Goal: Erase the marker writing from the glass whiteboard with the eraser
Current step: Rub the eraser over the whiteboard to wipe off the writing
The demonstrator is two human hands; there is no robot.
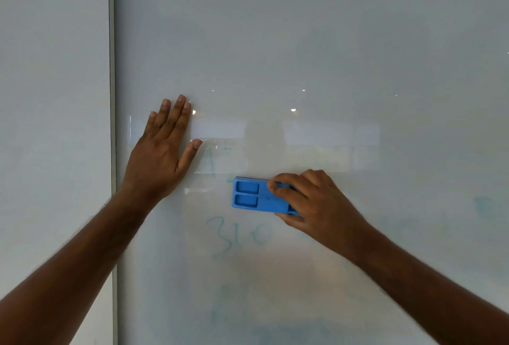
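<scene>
The right hand is gripping the eraser, with the fingers curled over its top edge and the thumb lying under its lower right corner. The eraser is blue, is lying lengthwise and flat against the board, and is showing two rectangular recesses at its left end. It is sitting near the middle of the board, just right of and slightly below the left hand. The left hand is resting flat on the glass with straight fingers pointing up and the thumb spread to the right; it is holding nothing. Faint blue-green writing is showing on the board directly below the eraser, reading roughly "310". Fainter smears are lying just above the eraser's left end and further below the writing. The board's left edge is running vertically just left of the left hand.
</scene>
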